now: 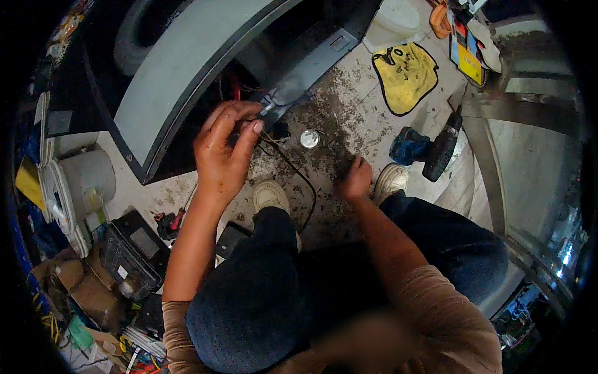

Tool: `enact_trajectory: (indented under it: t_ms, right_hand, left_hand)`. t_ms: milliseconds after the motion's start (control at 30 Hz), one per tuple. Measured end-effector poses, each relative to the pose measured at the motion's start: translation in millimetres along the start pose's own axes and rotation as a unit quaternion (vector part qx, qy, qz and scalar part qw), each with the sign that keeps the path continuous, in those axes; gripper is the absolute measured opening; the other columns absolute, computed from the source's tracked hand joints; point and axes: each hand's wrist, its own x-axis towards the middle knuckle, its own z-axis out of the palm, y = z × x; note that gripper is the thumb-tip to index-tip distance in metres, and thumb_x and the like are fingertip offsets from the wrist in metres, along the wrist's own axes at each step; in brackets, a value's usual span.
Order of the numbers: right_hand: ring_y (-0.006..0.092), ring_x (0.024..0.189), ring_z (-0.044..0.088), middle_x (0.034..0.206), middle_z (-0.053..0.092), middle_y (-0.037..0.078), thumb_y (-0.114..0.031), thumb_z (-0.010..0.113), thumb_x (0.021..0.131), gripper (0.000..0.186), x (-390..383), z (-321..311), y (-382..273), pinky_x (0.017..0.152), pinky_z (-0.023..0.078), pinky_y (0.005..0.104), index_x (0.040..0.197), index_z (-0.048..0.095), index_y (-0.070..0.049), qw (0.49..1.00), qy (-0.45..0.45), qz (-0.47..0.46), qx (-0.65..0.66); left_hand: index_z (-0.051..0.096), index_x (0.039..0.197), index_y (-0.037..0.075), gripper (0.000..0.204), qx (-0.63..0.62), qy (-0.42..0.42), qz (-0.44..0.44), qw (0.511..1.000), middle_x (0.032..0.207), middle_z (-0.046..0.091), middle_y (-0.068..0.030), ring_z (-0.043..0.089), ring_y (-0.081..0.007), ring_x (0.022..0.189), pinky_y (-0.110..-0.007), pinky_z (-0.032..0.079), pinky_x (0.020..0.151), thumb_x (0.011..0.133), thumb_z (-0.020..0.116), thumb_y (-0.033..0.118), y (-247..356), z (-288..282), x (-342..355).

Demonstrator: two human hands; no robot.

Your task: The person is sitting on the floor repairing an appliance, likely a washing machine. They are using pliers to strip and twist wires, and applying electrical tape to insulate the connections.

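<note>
My left hand [219, 153] is raised beside the open grey and black machine casing [171, 78]. Its thumb and fingers pinch a small silver-tipped piece [266, 107], too small to name. Thin wires and a black cable [305, 177] run near these fingers, and the cable curves down toward my feet. Low over the dirt-strewn floor, my right hand [356, 179] has its fingers curled. Whatever they hold, if anything, is lost in the dark. A round, shiny, light-coloured lid or small tin [309, 138] lies on the floor between my hands.
A dark cordless drill [439, 149] and a yellow black-edged cloth [406, 78] lie to the right, below a white bucket [395, 22]. Metal framework [492, 168] stands at far right. At left are a grey bucket [90, 181], a black toolbox [134, 252] and red-handled pliers [176, 221].
</note>
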Motion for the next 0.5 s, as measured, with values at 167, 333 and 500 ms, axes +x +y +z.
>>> enact_trajectory:
  t_ms: [167, 333, 500]
  right_hand:
    - [0.0285, 0.077, 0.061, 0.093, 0.062, 0.016, -0.007, 0.058, 0.066, 0.044, 47.1, -29.7, 36.9, 0.063, 0.05, 0.0387, 0.107, 0.053, 0.007, 0.872, -0.111, 0.279, 0.388]
    - [0.0204, 0.072, 0.06, 0.088, 0.062, 0.009, 0.002, 0.045, 0.069, 0.04, 38.1, -182.8, -41.6, 0.057, 0.047, 0.0297, 0.108, 0.054, 0.004, 0.688, -0.183, 0.106, 0.694]
    - [0.0152, 0.067, 0.055, 0.083, 0.059, 0.006, -0.001, 0.052, 0.072, 0.03, 5.8, -280.7, -115.2, 0.059, 0.043, 0.0248, 0.101, 0.054, 0.001, 0.72, -0.257, -0.091, 0.638]
  left_hand:
    - [0.064, 0.092, 0.001, 0.013, 0.014, 0.007, 0.048, 0.999, 0.09, 0.062, -0.0109, 0.061, -0.0237, 0.082, -0.029, 0.047, 0.074, 0.079, 0.062, 0.0, 0.2, 5.9, 6.1]
    - [0.064, 0.091, 0.0, 0.01, -0.022, 0.008, 0.005, 1.0, 0.093, 0.063, -0.0105, 0.06, -0.0242, 0.089, -0.031, 0.046, 0.081, 0.081, 0.06, 0.002, -5.4, -0.7, 0.7]
    - [0.064, 0.096, 0.004, 0.013, -0.059, 0.001, -0.008, 0.998, 0.095, 0.062, -0.0106, 0.061, -0.0244, 0.085, -0.032, 0.047, 0.076, 0.085, 0.057, 0.006, -12.1, 5.4, 2.7]
